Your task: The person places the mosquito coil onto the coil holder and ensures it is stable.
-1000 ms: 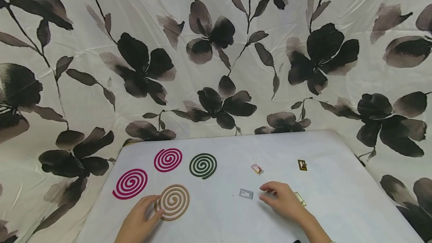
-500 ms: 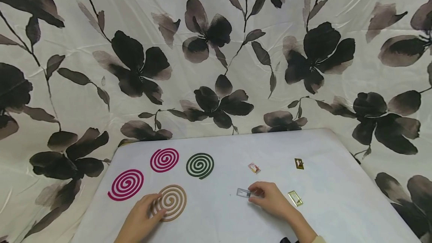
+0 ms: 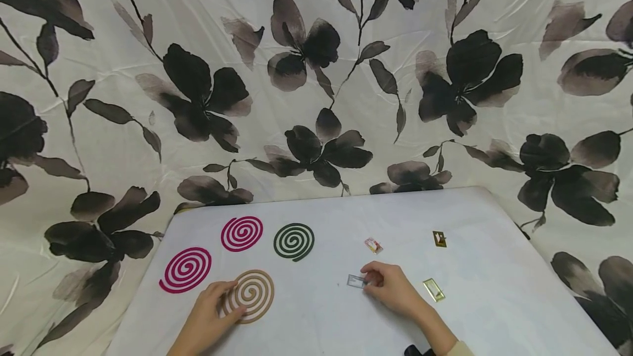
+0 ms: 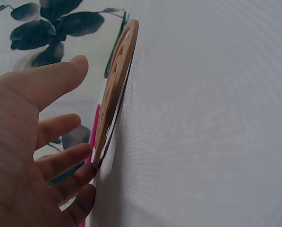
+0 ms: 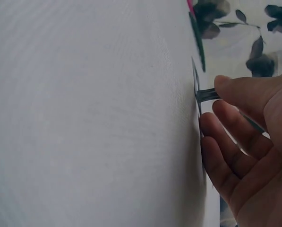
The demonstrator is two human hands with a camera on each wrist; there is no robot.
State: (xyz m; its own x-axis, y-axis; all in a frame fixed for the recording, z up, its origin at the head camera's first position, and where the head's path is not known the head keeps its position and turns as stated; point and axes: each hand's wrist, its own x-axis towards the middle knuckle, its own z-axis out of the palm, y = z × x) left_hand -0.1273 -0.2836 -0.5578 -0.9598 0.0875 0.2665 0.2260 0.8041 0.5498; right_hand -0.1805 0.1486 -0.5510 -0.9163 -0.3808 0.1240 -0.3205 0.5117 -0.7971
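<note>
One round tan spiral (image 3: pixel 251 292) touched by spread left hand (image 3: pixel 210 312); right hand (image 3: pixel 390 287) pinching thin grey stand (image 3: pixel 354 281).

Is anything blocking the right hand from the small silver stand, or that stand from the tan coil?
Nothing visible blocks either. The right hand pinches the silver stand by its raised tab. Between stand and tan coil, only a tiny speck shows; the green coil lies farther back.
</note>
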